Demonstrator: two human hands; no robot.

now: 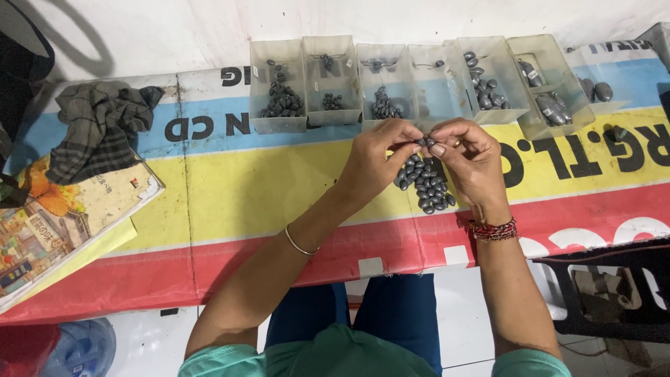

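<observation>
1. Holding a small dark oval weight [426,142] between both hands, you have it raised just above the worktop [244,188], over the loose pile of weights [424,183].
2. Your left hand [373,160] pinches the weight from the left, thumb and forefinger clenched on it; the fingers [408,132] arch over it.
3. Your right hand [474,164] pinches the same weight from the right, fingertips closed on it, so the weight sits between the two sets of fingertips and touches both.
4. Long axis: the weight is mostly covered by the fingertips, so you cannot tell for certain which way it points; the visible part appears to run roughly left to right.
5. Count: one weight in the hands; the pile beneath holds a few dozen, too many and too overlapped to count exactly.
6. Count: six clear plastic bins [278,87] stand side by side in a row at the far edge, each holding dark weights; the sizes differ from bin to bin, with the largest at the right.
7. A silver bangle [299,244] circles your left wrist, and a red beaded bracelet [493,230] your right.
8. A grey checked cloth [98,126] lies at the far left, partly on a picture book [49,223].
</observation>
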